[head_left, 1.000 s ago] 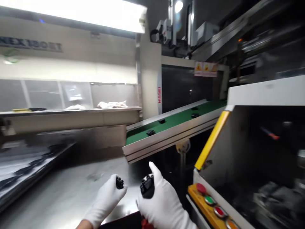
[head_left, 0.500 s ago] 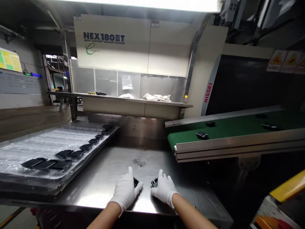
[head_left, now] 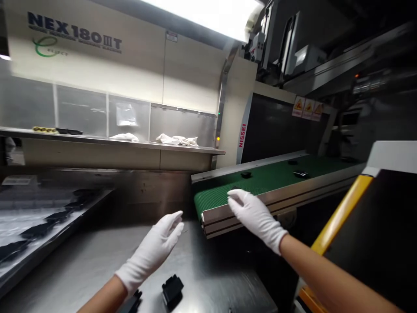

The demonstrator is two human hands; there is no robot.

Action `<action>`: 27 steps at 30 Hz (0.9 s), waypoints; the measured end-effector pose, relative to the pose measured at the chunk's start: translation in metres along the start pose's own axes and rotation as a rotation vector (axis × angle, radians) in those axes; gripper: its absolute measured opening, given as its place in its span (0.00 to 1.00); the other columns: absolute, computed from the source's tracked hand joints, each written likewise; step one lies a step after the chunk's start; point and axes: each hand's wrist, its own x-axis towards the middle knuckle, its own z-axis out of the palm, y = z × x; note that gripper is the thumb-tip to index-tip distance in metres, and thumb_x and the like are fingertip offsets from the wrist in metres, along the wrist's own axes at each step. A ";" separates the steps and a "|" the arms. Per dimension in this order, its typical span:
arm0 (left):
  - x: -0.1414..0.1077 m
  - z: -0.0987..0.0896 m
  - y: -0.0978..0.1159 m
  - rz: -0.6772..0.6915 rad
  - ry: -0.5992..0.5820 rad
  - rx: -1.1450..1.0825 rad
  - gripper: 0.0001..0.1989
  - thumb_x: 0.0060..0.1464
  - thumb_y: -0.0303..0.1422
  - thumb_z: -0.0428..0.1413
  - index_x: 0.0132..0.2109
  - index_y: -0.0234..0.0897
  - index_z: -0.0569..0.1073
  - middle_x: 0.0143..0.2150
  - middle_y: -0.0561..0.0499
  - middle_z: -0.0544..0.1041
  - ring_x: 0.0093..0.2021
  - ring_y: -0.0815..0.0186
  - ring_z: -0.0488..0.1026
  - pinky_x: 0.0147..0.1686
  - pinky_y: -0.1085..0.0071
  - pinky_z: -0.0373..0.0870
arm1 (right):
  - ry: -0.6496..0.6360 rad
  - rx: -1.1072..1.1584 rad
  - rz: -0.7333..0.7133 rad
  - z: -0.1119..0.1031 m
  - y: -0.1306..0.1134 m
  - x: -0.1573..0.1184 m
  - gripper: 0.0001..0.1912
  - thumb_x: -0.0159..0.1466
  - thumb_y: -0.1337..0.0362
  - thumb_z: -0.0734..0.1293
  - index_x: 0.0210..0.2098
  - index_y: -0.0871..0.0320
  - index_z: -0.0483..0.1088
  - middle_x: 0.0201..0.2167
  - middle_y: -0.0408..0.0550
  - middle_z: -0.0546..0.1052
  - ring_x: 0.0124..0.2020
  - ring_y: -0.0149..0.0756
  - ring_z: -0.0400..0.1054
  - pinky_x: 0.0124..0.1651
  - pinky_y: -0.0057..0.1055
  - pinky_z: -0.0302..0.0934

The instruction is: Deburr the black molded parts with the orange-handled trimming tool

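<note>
My left hand [head_left: 154, 248], in a white glove, hovers above the steel table with thumb and fingers apart and nothing visible in them. Below it on the table lie a black plastic part [head_left: 172, 290] and another black part [head_left: 133, 301], half hidden by my left wrist. My right hand [head_left: 256, 217], gloved too, reaches over the near rail of the green conveyor belt [head_left: 211, 195]. Its fingers curl onto a black plastic part [head_left: 235, 188] at the belt's lower end; most of that part is hidden behind them. Farther up the belt lies another black part [head_left: 246, 174].
A clear plastic tray [head_left: 61, 243] with rows of black parts is at the left. White cloths [head_left: 177, 140] lie on the shelf [head_left: 140, 147] behind. The conveyor's metal side rail [head_left: 224, 216] and a yellow bar [head_left: 342, 215] stand at the right.
Both hands have left the black parts on the table. The right hand has moved up and right to the belt, the left hand has lifted. My view has turned right.
</note>
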 end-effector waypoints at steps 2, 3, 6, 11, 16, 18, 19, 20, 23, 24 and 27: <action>0.023 0.016 0.026 0.140 -0.046 0.016 0.20 0.58 0.44 0.48 0.53 0.43 0.70 0.53 0.49 0.73 0.54 0.61 0.70 0.57 0.66 0.65 | 0.027 -0.061 0.130 -0.033 0.042 0.014 0.13 0.60 0.59 0.61 0.39 0.55 0.73 0.37 0.45 0.79 0.39 0.37 0.71 0.46 0.32 0.63; 0.032 0.024 0.037 0.218 -0.066 0.041 0.18 0.59 0.43 0.48 0.51 0.43 0.72 0.51 0.49 0.75 0.51 0.61 0.71 0.55 0.66 0.67 | 0.038 -0.082 0.174 -0.047 0.061 0.016 0.12 0.59 0.59 0.61 0.37 0.55 0.73 0.35 0.45 0.79 0.38 0.37 0.71 0.45 0.33 0.63; 0.061 0.049 0.057 0.432 -0.142 0.139 0.15 0.61 0.37 0.46 0.49 0.43 0.74 0.48 0.50 0.75 0.47 0.63 0.72 0.52 0.68 0.68 | 0.052 -0.133 0.259 -0.078 0.103 0.007 0.11 0.57 0.59 0.61 0.32 0.56 0.72 0.32 0.46 0.79 0.37 0.38 0.71 0.44 0.33 0.61; 0.125 0.071 0.066 0.587 -0.180 0.364 0.22 0.56 0.24 0.45 0.54 0.42 0.72 0.53 0.48 0.73 0.51 0.61 0.70 0.57 0.64 0.64 | -0.004 -0.292 0.298 -0.107 0.118 -0.009 0.11 0.58 0.59 0.61 0.34 0.53 0.73 0.32 0.45 0.79 0.35 0.37 0.71 0.44 0.32 0.60; 0.179 0.092 0.076 0.474 -0.251 0.347 0.27 0.49 0.23 0.53 0.57 0.44 0.71 0.59 0.49 0.70 0.59 0.56 0.67 0.61 0.64 0.58 | -0.001 -0.441 0.264 -0.132 0.112 0.015 0.10 0.57 0.59 0.61 0.32 0.52 0.73 0.29 0.43 0.78 0.31 0.37 0.70 0.40 0.33 0.59; 0.184 0.104 0.081 0.430 -0.266 0.286 0.24 0.50 0.27 0.55 0.56 0.42 0.71 0.57 0.47 0.72 0.57 0.55 0.69 0.58 0.64 0.62 | -0.005 -0.469 0.262 -0.136 0.115 0.037 0.10 0.57 0.59 0.61 0.31 0.54 0.72 0.29 0.45 0.77 0.31 0.37 0.69 0.40 0.33 0.59; 0.183 0.110 0.083 0.411 -0.260 0.244 0.22 0.52 0.30 0.54 0.55 0.40 0.71 0.56 0.45 0.73 0.55 0.55 0.70 0.55 0.65 0.65 | -0.012 -0.469 0.262 -0.136 0.117 0.049 0.11 0.58 0.59 0.60 0.32 0.55 0.72 0.30 0.46 0.78 0.32 0.38 0.69 0.41 0.33 0.60; 0.179 0.115 0.084 0.403 -0.251 0.197 0.20 0.55 0.34 0.52 0.55 0.38 0.71 0.53 0.44 0.75 0.52 0.56 0.72 0.52 0.66 0.67 | -0.025 -0.463 0.261 -0.133 0.119 0.062 0.12 0.58 0.58 0.61 0.33 0.56 0.73 0.32 0.47 0.78 0.34 0.39 0.70 0.42 0.33 0.60; 0.158 0.124 0.086 0.447 -0.242 0.151 0.19 0.61 0.42 0.45 0.48 0.37 0.74 0.44 0.44 0.78 0.42 0.58 0.75 0.41 0.67 0.70 | -0.130 -0.449 0.233 -0.107 0.121 0.101 0.23 0.57 0.50 0.64 0.43 0.61 0.72 0.41 0.54 0.78 0.41 0.41 0.72 0.45 0.33 0.62; 0.150 0.126 0.085 0.472 -0.233 0.189 0.20 0.61 0.44 0.44 0.44 0.38 0.74 0.41 0.44 0.78 0.39 0.57 0.75 0.39 0.66 0.70 | -0.185 -0.450 0.215 -0.094 0.120 0.112 0.29 0.55 0.47 0.66 0.47 0.63 0.71 0.44 0.56 0.77 0.43 0.42 0.72 0.46 0.33 0.62; 0.134 0.126 0.083 0.532 -0.195 0.389 0.20 0.60 0.46 0.45 0.39 0.37 0.75 0.37 0.42 0.77 0.37 0.54 0.75 0.37 0.63 0.69 | -0.351 -0.483 0.153 -0.050 0.110 0.137 0.41 0.47 0.41 0.70 0.53 0.62 0.69 0.49 0.58 0.75 0.48 0.46 0.70 0.49 0.34 0.62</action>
